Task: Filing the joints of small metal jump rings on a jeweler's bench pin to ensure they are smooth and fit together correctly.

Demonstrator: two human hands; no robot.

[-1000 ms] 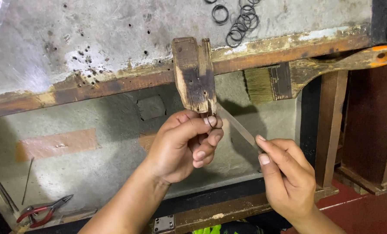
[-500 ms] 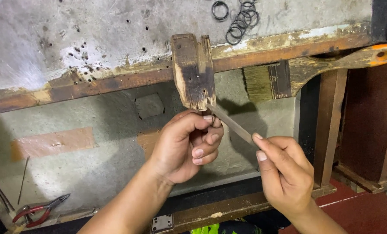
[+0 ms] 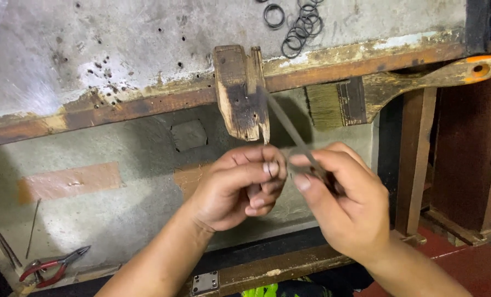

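Note:
My left hand [image 3: 231, 190] is curled below a worn wooden peg [image 3: 240, 91] that juts from the bench edge. Its thumb and fingers are pinched on a small piece that is mostly hidden. My right hand [image 3: 347, 206] sits close beside it, the fingertips of both nearly touching. It grips a thin grey metal file [image 3: 285, 124], which slants up and left so that its tip lies by the peg's right side.
Several dark metal rings [image 3: 297, 25] lie on the grey bench top. A wide paintbrush [image 3: 377, 96] with an orange-tipped handle rests under the bench edge on the right. Red-handled pliers [image 3: 50, 267] lie at the lower left. Brown wooden posts [image 3: 415, 159] stand on the right.
My right hand has moved left and up to meet my left hand. The file has swung from a low slant to a steep one beside the peg.

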